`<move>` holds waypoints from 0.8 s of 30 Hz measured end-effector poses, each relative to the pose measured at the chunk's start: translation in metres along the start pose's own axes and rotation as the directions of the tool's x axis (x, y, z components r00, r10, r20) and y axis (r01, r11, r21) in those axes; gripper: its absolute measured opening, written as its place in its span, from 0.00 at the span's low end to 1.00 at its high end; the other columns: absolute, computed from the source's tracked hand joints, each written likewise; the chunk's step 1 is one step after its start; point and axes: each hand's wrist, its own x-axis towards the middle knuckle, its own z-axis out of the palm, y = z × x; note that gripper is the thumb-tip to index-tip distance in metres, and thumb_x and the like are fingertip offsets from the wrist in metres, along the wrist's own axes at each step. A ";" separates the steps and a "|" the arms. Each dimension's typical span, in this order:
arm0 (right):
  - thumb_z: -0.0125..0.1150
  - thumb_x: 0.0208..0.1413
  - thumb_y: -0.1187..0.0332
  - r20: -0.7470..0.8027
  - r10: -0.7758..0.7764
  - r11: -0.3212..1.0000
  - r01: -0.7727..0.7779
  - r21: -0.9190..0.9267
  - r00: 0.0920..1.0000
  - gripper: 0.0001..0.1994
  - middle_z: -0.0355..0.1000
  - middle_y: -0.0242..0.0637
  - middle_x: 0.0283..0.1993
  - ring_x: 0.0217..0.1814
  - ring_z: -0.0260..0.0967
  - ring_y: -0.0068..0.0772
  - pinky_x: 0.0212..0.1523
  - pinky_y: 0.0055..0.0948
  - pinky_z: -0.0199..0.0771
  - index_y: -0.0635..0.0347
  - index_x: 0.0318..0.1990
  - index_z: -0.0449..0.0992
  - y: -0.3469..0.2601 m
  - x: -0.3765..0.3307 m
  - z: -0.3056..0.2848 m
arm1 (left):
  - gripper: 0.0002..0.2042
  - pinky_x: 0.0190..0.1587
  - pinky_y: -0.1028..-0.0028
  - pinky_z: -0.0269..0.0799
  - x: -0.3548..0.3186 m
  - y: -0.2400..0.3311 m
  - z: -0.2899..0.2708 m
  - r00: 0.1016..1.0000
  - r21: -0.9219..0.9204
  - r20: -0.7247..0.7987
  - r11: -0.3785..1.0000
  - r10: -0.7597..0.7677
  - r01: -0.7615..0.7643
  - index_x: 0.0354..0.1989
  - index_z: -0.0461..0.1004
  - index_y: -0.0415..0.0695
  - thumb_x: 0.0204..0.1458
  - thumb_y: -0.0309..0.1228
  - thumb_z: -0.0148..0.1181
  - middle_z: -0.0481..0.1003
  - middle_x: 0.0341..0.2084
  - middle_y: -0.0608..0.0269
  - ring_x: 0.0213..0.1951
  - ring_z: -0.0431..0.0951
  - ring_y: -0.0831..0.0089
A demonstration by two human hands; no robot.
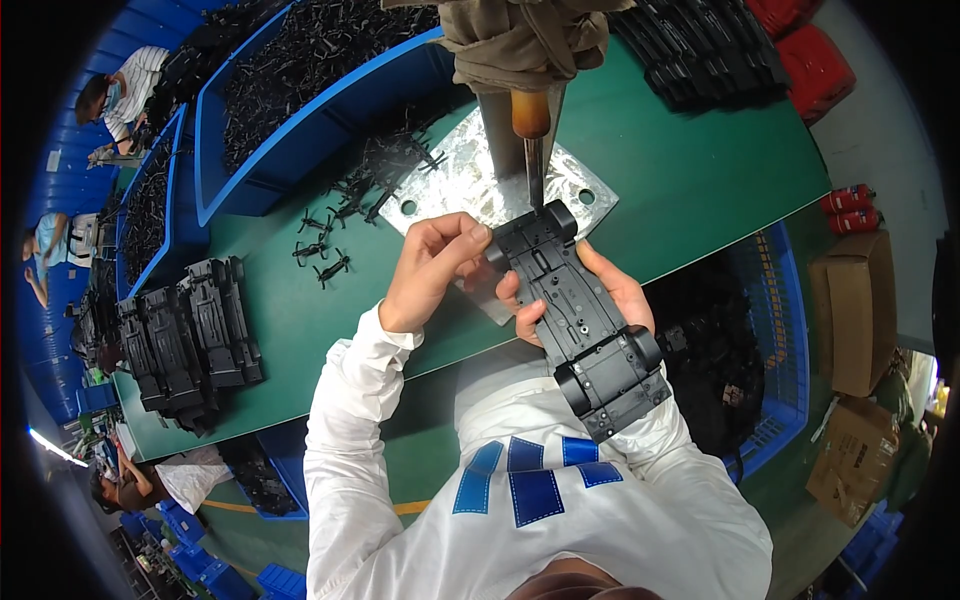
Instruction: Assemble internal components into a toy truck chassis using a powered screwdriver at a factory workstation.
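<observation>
A black toy car chassis (pixel 570 300) with wheels at both ends is held tilted over the table's near edge. My right hand (pixel 622 290) grips it from beneath; fingertips curl round its left side. At the chassis's far left wheel, my left hand (pixel 440 265) is closed in a pinch, thumb and fingers against the wheel; whether a small part is between them is hidden. Above the chassis hangs a tool with a wooden handle (pixel 531 115) and a thin metal shaft (pixel 535 172). Its tip meets or nearly meets the chassis's far end. Wrapped cloth (pixel 525 40) covers the tool's top.
A shiny metal plate (pixel 460 165) lies on the green table (pixel 690 200). Small black axle parts (pixel 332 268) lie left of it, before a blue bin (pixel 300 140). Stacked chassis (pixel 190 340) stand left, more (pixel 700 50) far right. A blue crate (pixel 790 350) is at right.
</observation>
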 end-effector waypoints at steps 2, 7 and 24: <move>0.47 0.67 0.56 0.001 0.002 1.000 -0.002 -0.006 1.000 0.25 0.63 0.61 0.54 0.53 0.64 0.49 0.44 0.36 0.72 0.69 0.62 0.62 0.000 0.000 0.000 | 0.14 0.26 0.81 0.63 0.000 0.000 0.000 1.000 0.002 -0.002 1.000 0.003 -0.003 0.26 0.72 0.40 0.59 0.38 0.59 0.69 0.18 0.71 0.22 0.68 0.84; 0.48 0.67 0.56 -0.014 -0.014 1.000 0.014 -0.020 1.000 0.25 0.63 0.62 0.54 0.53 0.64 0.49 0.44 0.35 0.72 0.69 0.62 0.62 0.001 0.000 0.001 | 0.14 0.26 0.81 0.63 0.000 0.000 0.000 1.000 0.001 -0.001 1.000 -0.003 0.003 0.26 0.72 0.40 0.59 0.37 0.58 0.69 0.19 0.71 0.22 0.67 0.84; 0.40 0.69 0.56 0.083 0.018 1.000 -0.016 -0.021 0.996 0.27 0.62 0.62 0.58 0.55 0.65 0.49 0.47 0.38 0.71 0.72 0.64 0.58 -0.005 0.002 -0.009 | 0.14 0.26 0.80 0.64 -0.001 0.001 0.000 1.000 0.000 -0.011 1.000 -0.012 0.012 0.27 0.72 0.40 0.59 0.37 0.59 0.69 0.19 0.71 0.22 0.68 0.84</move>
